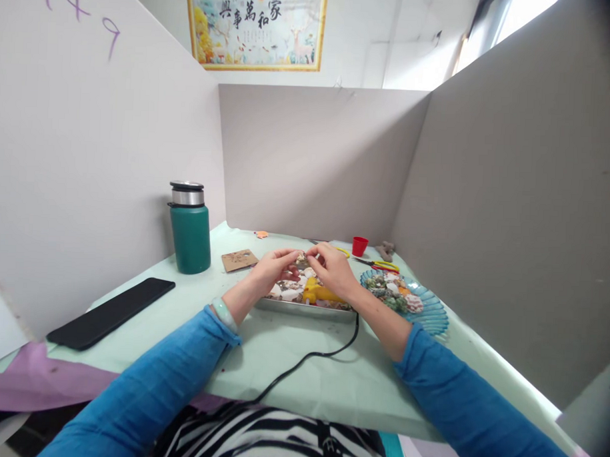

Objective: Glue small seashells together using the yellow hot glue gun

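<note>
Over a metal tray (302, 310), both hands meet at a small pale shell-like piece (300, 258). My left hand (273, 273) pinches it between thumb and fingers from the left. From the right, my right hand (332, 269) has its fingertips closed at the piece's other side; whether they grip it too, or something tiny, is hard to see. Below lie several white and brown shells (290, 293) in the tray, together with a yellow glue gun (323, 294). The glue gun's black cord (308, 355) runs over the tray's front edge towards me.
Right of the tray is a blue glass plate (434, 320) holding shells and green pieces. Behind it are yellow-handled scissors (384, 265) and a red cup (360, 246). At left stand a green bottle (190, 238), a cardboard piece (238, 260) and a black flat case (112, 312). Grey panels (317, 162) enclose the table.
</note>
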### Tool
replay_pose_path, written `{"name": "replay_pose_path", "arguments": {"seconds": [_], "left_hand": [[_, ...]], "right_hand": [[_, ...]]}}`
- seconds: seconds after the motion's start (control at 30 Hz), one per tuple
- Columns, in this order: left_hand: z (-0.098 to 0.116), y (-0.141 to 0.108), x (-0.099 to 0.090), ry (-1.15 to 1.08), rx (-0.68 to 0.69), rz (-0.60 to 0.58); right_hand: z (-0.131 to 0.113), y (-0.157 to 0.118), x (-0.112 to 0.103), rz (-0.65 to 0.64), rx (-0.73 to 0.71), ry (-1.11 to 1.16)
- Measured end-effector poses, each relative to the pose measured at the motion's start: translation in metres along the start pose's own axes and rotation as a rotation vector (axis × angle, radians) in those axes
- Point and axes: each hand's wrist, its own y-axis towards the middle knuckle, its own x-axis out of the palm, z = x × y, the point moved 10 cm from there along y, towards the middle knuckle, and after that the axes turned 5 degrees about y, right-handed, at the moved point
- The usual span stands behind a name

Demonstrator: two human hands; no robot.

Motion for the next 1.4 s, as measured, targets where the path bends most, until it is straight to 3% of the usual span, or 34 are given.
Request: {"name": "replay_pose_path", "arguments": {"seconds": [0.2, 0.5, 0.8, 1.4], "left_hand": [[-0.003, -0.001, 0.001, -0.004, -0.041, 0.000], [-0.001, 0.000, 0.002, 0.063, 0.006, -0.044], [0.003, 0.001, -0.006, 0.021, 0.041, 0.052], [0.003, 0.004, -0.005, -0.002, 0.062, 0.029]], "right_hand": [[0.002, 0.001, -0.002, 0.010, 0.008, -0.018], [0.005, 0.001, -0.002, 0.004, 0.048, -0.038], [0.008, -0.001, 0.000, -0.011, 0.072, -0.016], [-0.003, -0.002, 0.005, -0.015, -0.001, -0.065]]}}
